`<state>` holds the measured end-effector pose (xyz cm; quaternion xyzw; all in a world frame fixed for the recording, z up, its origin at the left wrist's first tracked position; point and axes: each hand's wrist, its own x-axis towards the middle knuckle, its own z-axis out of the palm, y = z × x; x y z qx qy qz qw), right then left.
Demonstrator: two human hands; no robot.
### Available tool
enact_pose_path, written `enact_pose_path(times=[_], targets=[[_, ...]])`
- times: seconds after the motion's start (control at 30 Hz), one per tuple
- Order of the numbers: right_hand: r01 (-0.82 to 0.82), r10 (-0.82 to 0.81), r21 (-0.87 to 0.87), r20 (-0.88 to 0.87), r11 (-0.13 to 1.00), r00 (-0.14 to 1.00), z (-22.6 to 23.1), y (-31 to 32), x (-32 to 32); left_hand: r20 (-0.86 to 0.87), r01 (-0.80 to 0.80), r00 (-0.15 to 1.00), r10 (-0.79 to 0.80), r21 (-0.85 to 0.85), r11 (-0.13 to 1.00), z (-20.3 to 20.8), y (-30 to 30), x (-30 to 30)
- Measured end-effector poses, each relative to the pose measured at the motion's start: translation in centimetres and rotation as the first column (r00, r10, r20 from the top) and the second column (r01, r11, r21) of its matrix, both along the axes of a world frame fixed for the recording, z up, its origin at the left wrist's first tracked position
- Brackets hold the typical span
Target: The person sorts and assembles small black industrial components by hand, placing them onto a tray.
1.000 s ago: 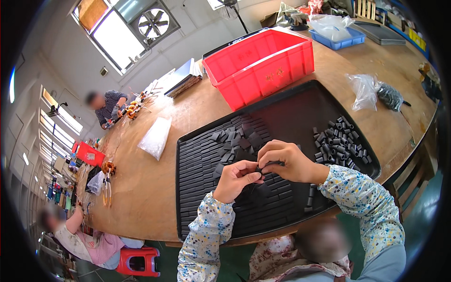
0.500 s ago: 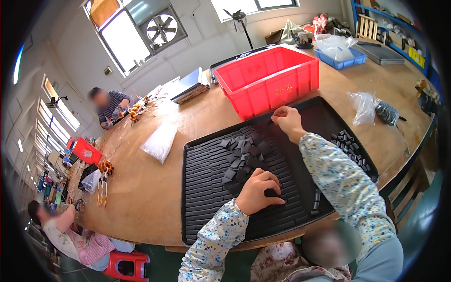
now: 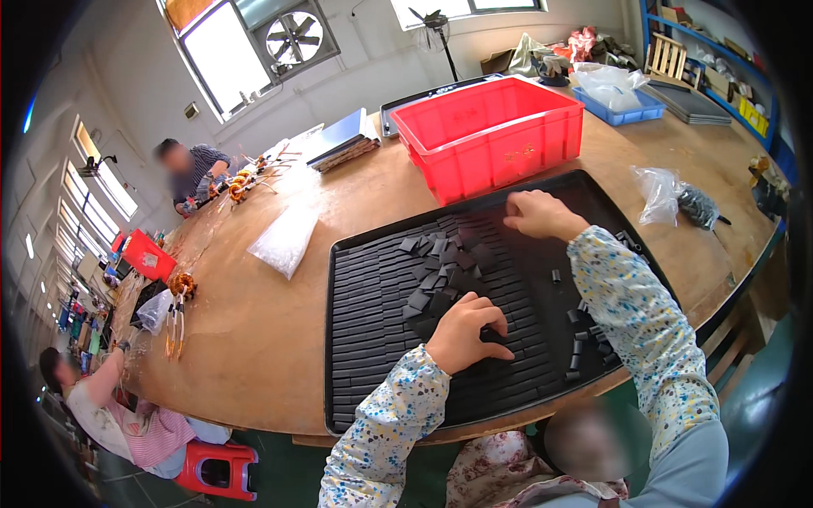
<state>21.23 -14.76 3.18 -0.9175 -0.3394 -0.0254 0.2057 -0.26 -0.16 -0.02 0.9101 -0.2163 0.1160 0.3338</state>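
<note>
A large black tray (image 3: 332,279) lies on the table before me. Rows of thin black strips (image 3: 373,339) line its left and middle, with a heap of loose flat black pieces (image 3: 440,262) on top. My left hand (image 3: 468,333) is curled at the near side of that heap, thumb and fingers bent around something dark that I cannot make out. Over the tray's far right part, my right hand (image 3: 544,215) has its fingers bent downward; what they hold, if anything, is hidden. Short black tubes (image 3: 579,347) lie scattered on the tray's right side, partly under my right forearm.
Behind the tray stands a red bin (image 3: 500,165). A blue basket (image 3: 622,111) with plastic bags and a bagged dark bundle (image 3: 697,206) are to the right. A white plastic bag (image 3: 286,247) lies left of the tray. Two people work along the left side.
My right hand has shifted right and slightly nearer, its fingers now more bent down. More tubes show near the tray's lower right. My left hand has barely moved.
</note>
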Motion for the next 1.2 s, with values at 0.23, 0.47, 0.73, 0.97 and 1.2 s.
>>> enact_pose_path(times=[0.23,0.47,0.73,0.97,1.2], targets=[[-0.348,0.271,-0.433,-0.230,0.831,0.935,1.4,-5.7,-4.5,0.085,-0.030,0.996,0.026,0.042,0.999,0.4,1.2,0.2],[-0.349,0.328,-0.071,-0.208,0.935,0.921,-0.1,-5.2,-6.0,-0.131,-0.241,0.970,0.205,-0.411,0.879,-0.5,2.9,0.4],[-0.240,0.566,0.670,-0.321,0.702,0.760,-2.9,-4.3,-6.8,-0.441,-0.349,0.897,0.024,-0.675,0.650,1.2,0.8,0.6],[-0.392,0.598,0.507,-0.345,0.767,0.724,-3.0,-4.1,-8.9,-0.425,-0.283,0.904,-0.051,-0.684,0.673,0.9,1.3,0.5],[-0.023,0.765,0.864,-0.433,0.504,0.476,-3.4,-3.5,-9.0,-0.385,-0.262,0.922,-0.032,-0.686,0.679,0.6,0.5,0.4]])
